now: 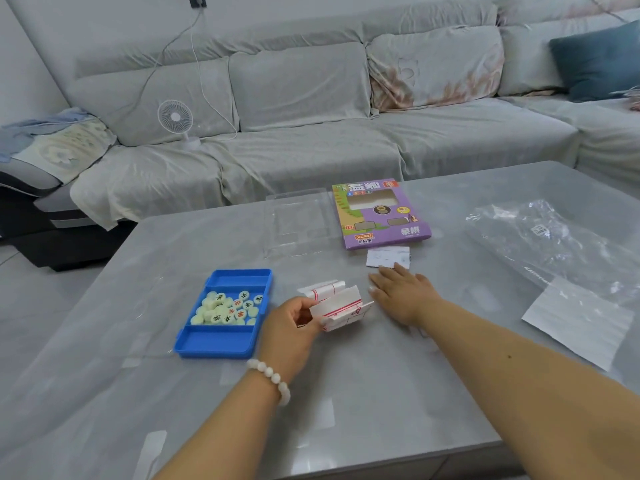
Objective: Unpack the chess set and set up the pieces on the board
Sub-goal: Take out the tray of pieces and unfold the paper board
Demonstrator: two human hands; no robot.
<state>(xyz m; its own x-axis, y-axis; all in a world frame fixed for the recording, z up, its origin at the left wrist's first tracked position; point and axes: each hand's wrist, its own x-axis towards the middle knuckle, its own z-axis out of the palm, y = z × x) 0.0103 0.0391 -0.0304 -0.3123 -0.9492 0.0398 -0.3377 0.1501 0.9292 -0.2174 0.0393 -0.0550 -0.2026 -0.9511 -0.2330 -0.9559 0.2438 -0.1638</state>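
Observation:
A folded white paper board with red lines lies partly unfolded on the grey table. My left hand pinches its near left edge. Just to the right of the paper, my right hand lies flat on the table with its fingers straight. A blue plastic tray stands to the left, and its middle compartment holds several round pale pieces with red and black characters. The purple chess box lies further back.
A clear plastic lid lies left of the box, and a small white card lies in front of it. A crumpled clear plastic bag and a white sheet lie at the right. A grey sofa with a small fan stands beyond the table.

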